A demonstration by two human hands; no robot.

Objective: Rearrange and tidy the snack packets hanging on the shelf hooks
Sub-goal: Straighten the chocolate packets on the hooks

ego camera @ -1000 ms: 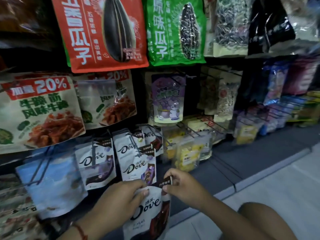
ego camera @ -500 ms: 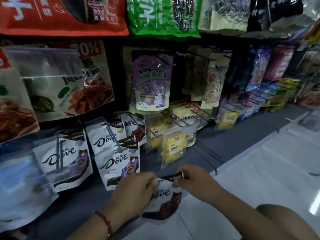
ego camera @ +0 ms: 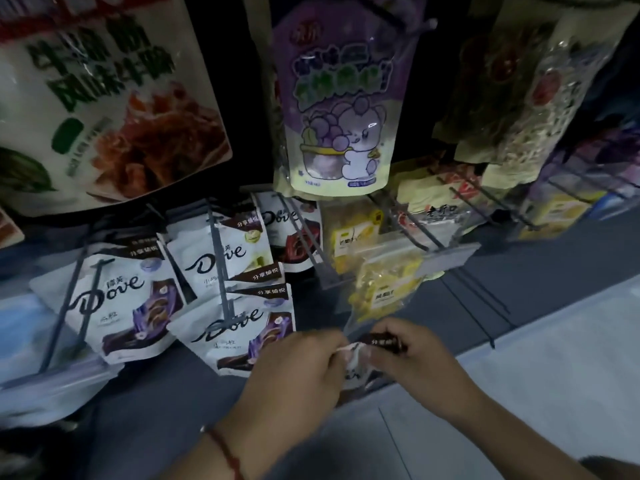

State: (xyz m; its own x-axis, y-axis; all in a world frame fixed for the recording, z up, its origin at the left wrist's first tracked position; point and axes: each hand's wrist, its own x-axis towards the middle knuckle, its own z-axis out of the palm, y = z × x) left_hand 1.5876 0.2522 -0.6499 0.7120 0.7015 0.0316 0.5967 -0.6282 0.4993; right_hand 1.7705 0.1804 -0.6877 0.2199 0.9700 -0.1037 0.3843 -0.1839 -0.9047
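Note:
My left hand (ego camera: 298, 372) and my right hand (ego camera: 412, 358) both pinch the top edge of one white Dove chocolate packet (ego camera: 355, 367), held low in front of the shelf and mostly hidden behind my fingers. Several more Dove packets hang on grey wire hooks to the left: one at the far left (ego camera: 121, 299), one behind the middle hook (ego camera: 225, 254), one in front of it (ego camera: 242, 330), and a dark red one (ego camera: 294, 233) further back. An empty hook (ego camera: 304, 237) sticks out just above my hands.
Above hang a purple cartoon pouch (ego camera: 339, 109) and a large white jerky bag (ego camera: 110, 98). Yellow dried-fruit packets (ego camera: 381, 289) hang just above my right hand. More snack bags fill the hooks at right. A grey base shelf (ego camera: 519, 271) and pale floor (ego camera: 519, 393) lie below.
The view has dropped and come closer to the lower hooks. My hands have turned the Dove packet so only its top strip shows between them.

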